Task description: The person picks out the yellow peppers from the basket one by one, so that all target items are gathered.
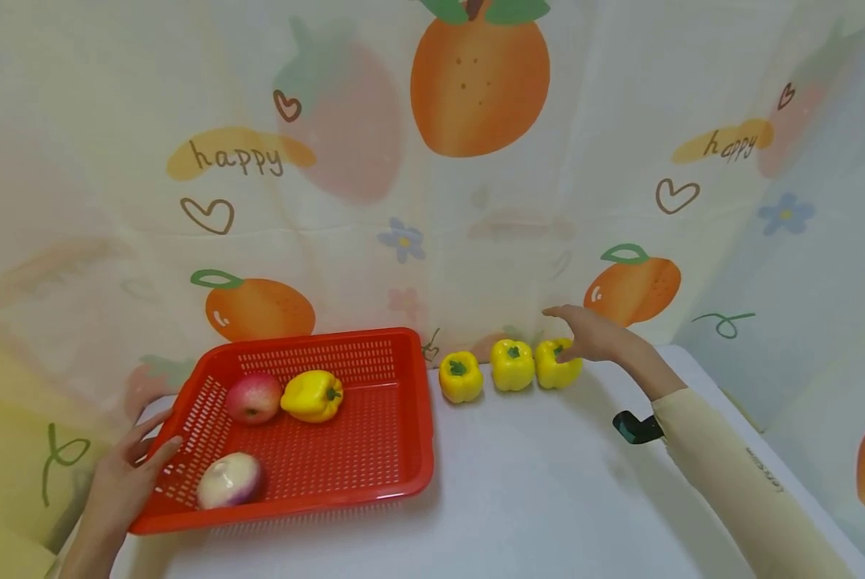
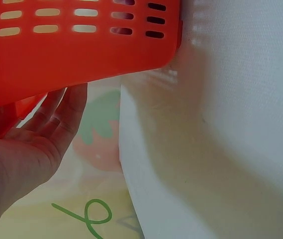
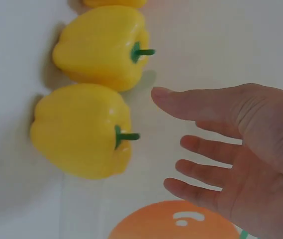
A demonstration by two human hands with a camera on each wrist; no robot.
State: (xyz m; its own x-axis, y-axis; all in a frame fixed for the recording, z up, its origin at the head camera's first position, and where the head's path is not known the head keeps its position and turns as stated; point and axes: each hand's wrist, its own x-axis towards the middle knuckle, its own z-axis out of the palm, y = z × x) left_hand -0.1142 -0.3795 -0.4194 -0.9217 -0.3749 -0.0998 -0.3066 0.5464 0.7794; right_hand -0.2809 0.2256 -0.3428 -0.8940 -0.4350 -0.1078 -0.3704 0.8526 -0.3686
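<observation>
A red plastic basket [image 1: 360, 434] holds a yellow bell pepper [image 1: 309, 396], a red apple [image 1: 255, 398] and a white and purple turnip-like vegetable [image 1: 228, 480]. My left hand [image 1: 125, 474] grips the basket's left rim, its thumb over the edge; in the left wrist view the fingers [image 2: 66, 117] reach up under the rim. Three more yellow peppers stand in a row right of the basket: a left one [image 1: 461, 378], a middle one [image 1: 512, 366] and a right one [image 1: 554, 371]. Over the right pepper hovers my right hand [image 1: 593, 331], fingers extended, apart from it in the right wrist view [image 3: 235, 149].
A white table [image 1: 534, 490] lies under everything. Close behind the peppers and basket hangs a fruit-printed curtain [image 1: 461, 265], which also runs along both sides. A dark device [image 1: 637, 428] is strapped at the right wrist.
</observation>
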